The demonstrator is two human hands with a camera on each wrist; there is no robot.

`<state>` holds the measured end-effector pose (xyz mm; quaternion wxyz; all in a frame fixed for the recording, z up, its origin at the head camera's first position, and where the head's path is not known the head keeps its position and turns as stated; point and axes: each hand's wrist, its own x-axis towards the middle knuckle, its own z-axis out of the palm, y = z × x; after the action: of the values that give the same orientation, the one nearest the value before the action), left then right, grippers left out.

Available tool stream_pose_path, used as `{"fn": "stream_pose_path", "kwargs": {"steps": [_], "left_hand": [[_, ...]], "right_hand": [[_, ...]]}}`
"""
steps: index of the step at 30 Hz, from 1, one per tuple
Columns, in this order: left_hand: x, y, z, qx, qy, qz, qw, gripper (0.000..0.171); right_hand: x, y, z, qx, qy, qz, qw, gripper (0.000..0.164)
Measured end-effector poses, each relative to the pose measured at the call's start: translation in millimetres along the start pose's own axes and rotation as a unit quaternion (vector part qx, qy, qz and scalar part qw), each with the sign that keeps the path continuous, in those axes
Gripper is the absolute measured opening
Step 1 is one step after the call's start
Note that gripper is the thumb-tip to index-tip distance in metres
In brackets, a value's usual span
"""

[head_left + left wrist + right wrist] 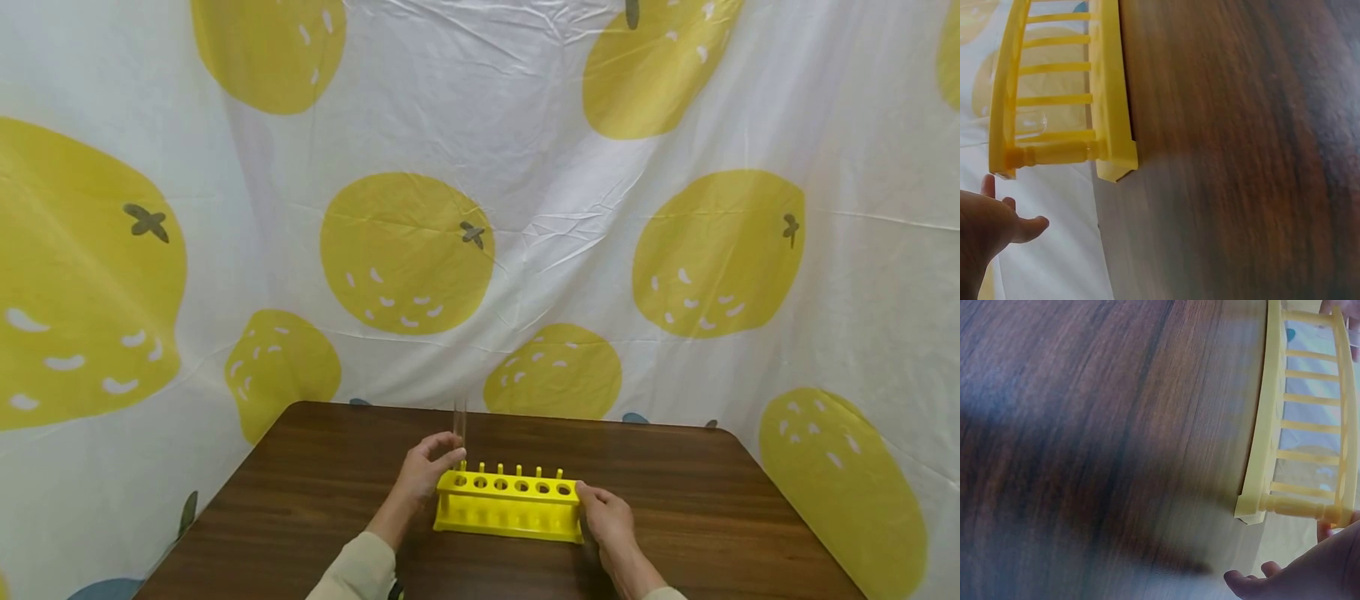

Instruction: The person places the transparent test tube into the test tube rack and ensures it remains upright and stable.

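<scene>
A yellow test tube rack stands on the table, with a row of holes along its top plate and a row of pegs behind. At its left end, my left hand pinches a clear test tube upright between thumb and fingers, above the leftmost hole. In the left wrist view, the tube's rounded bottom shows below the top plate, inside the rack's frame. My right hand grips the top plate's right end, thumb at the front corner; its other fingers are partly hidden behind the rack.
The dark wood-grain table extends to both sides and behind the rack. A white curtain printed with yellow fruit hangs around the table's back and sides.
</scene>
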<state>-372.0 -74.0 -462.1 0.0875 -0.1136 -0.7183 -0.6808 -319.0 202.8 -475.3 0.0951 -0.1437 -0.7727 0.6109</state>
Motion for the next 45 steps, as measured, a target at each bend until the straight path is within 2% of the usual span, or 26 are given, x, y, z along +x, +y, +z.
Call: {"fn": "stream_pose_path", "kwargs": {"steps": [10, 13, 16, 18, 20, 22, 33, 45], "left_hand": [[-3.8, -9.7, -2.0, 0.045, -0.009, 0.003, 0.9989, 0.030], [-12.7, 4.1, -2.3, 0.043, -0.016, 0.005, 0.9989, 0.028], [-13.9, 3.0, -2.8, 0.045, -0.020, 0.002, 0.9988, 0.028], [-12.8, -3.0, -3.2, 0.051, -0.021, -0.003, 0.9985, 0.028], [-7.5, -16.1, -3.3, 0.060, -0.020, -0.006, 0.9980, 0.029], [-7.5, -18.3, -3.6, 0.065, -0.022, -0.009, 0.9976, 0.029], [-10.3, -23.8, -2.7, 0.052, -0.020, -0.039, 0.9977, 0.029], [-9.5, -23.3, -2.3, 0.044, -0.034, -0.053, 0.9971, 0.030]], "right_hand": [[-1, -1, 1, 0.000, -0.001, 0.001, 1.000, 0.054], [-2, -1, 0, 0.002, -0.003, 0.003, 1.000, 0.056], [-2, -1, 0, 0.002, -0.005, 0.006, 1.000, 0.059], [-2, -1, 0, 0.001, -0.005, 0.007, 1.000, 0.059], [-1, -1, 0, 0.000, -0.005, 0.006, 1.000, 0.058], [-1, -1, 1, 0.000, -0.005, 0.006, 1.000, 0.057], [1, 1, 1, 0.000, -0.002, 0.005, 1.000, 0.056], [-1, -2, -1, -0.002, -0.008, 0.015, 1.000, 0.063]]}}
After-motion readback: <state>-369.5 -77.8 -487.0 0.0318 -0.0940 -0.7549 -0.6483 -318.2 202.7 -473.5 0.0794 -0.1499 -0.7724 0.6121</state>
